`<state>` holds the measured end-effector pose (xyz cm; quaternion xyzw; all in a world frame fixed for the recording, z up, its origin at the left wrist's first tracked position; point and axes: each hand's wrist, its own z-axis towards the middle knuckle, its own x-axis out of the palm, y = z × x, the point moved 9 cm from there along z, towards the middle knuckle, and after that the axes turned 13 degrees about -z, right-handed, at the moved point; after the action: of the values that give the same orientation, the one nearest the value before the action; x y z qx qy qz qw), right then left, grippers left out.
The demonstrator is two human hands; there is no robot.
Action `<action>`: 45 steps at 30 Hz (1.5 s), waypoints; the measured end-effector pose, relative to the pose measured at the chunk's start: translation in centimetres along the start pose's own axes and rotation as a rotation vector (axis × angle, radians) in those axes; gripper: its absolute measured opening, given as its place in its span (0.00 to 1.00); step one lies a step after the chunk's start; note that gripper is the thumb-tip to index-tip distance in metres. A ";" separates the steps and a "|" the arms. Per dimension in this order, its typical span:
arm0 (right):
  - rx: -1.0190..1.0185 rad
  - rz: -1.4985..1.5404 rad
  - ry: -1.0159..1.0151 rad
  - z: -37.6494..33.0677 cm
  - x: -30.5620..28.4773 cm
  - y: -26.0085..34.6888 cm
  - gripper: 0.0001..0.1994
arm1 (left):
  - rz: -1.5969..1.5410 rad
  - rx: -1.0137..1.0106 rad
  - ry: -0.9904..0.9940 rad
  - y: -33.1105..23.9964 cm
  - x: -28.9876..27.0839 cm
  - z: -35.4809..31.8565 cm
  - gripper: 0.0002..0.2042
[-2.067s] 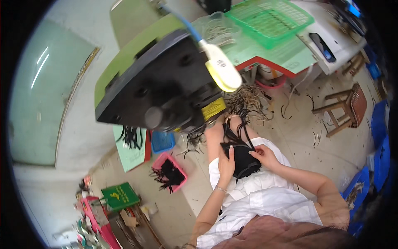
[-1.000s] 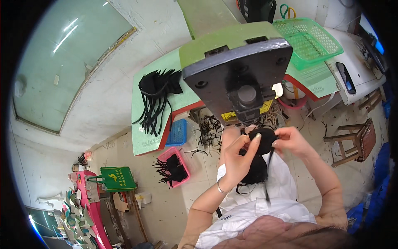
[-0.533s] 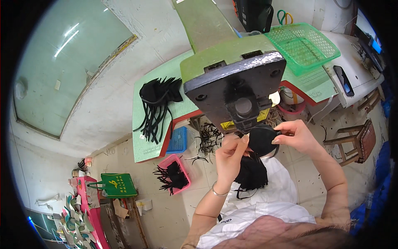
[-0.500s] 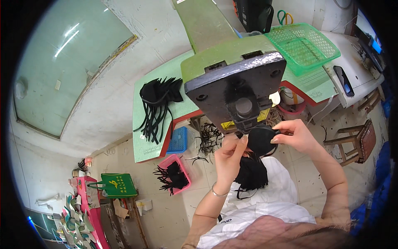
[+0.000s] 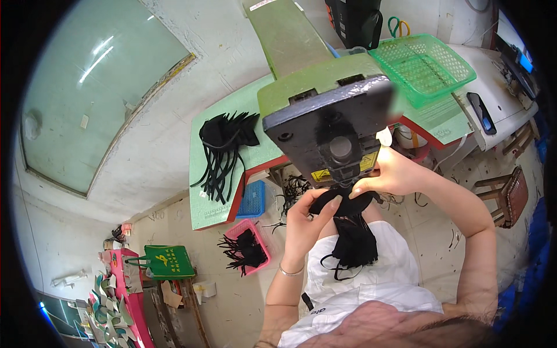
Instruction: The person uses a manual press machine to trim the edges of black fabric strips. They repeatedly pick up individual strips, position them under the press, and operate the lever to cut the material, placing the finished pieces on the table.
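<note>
Tiled floor (image 5: 235, 301) all round, dark scraps scattered on it. Closest in: strip-ended black bundle (image 5: 355, 246) on the white-clothed lap, just wearer-side of the grip. Left hand (image 5: 304, 219) pinched closed on the left edge of the black piece (image 5: 342, 204), right hand (image 5: 391, 175) pinched closed on its right side, thumbs on top. Piece sits between the hands, right under the green-and-black machine head (image 5: 333, 124); contact with the machine: can't tell. Left of grip, on floor: pink basket (image 5: 263, 240) of black strip pieces, blue basket (image 5: 252, 200) past it. Beyond, up-left: green bench top (image 5: 203, 211) with another black bundle (image 5: 222, 145). Far up-right: green basket (image 5: 444, 61), phone (image 5: 481, 113).
</note>
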<state>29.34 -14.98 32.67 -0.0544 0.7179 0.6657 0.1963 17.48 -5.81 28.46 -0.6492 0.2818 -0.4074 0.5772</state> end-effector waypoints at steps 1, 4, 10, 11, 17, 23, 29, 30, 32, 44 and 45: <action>-0.021 -0.096 -0.003 0.2 -0.1 1.2 0.13 | 0.070 -0.003 0.044 -0.1 0.2 0.2 0.08; 0.071 -0.306 0.081 0.8 -0.8 0.1 0.14 | -0.075 0.004 0.056 -0.5 0.1 0.3 0.07; 0.142 -0.302 0.170 1.3 -1.7 -3.5 0.15 | -0.003 0.128 0.061 -0.7 -0.7 0.7 0.05; 0.130 -0.246 0.190 1.4 -1.4 -3.3 0.15 | -0.017 0.124 0.050 -0.7 -0.7 0.6 0.05; 0.162 -0.288 0.251 1.3 -0.4 -1.9 0.18 | -0.045 0.010 0.049 0.0 -0.9 0.3 0.06; 0.128 -0.357 0.157 1.7 -0.9 -1.6 0.21 | 0.240 0.098 0.199 -1.7 0.7 0.8 0.10; 0.205 -0.227 0.064 -1.3 -2.7 -5.0 0.15 | -0.132 0.045 0.028 1.4 -0.9 -0.1 0.06; 0.274 -0.129 0.064 -2.3 -2.2 -6.4 0.14 | -0.187 0.052 0.014 2.0 -1.0 -0.3 0.06; 0.296 -0.013 0.064 -3.7 -0.1 -7.9 0.14 | -0.294 0.065 -0.011 3.4 -1.1 -0.8 0.06; -0.015 0.049 -0.350 -2.5 2.2 -2.9 0.12 | -0.819 0.051 -0.139 10.9 -0.8 -4.6 0.11; -0.032 0.004 -0.338 -2.3 2.5 -2.5 0.12 | -0.797 0.039 -0.132 11.3 -1.0 -4.9 0.11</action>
<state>27.47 -17.01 29.53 0.0567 0.6641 0.6771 0.3120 14.00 -9.51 17.17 -0.7213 -0.0374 -0.5619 0.4033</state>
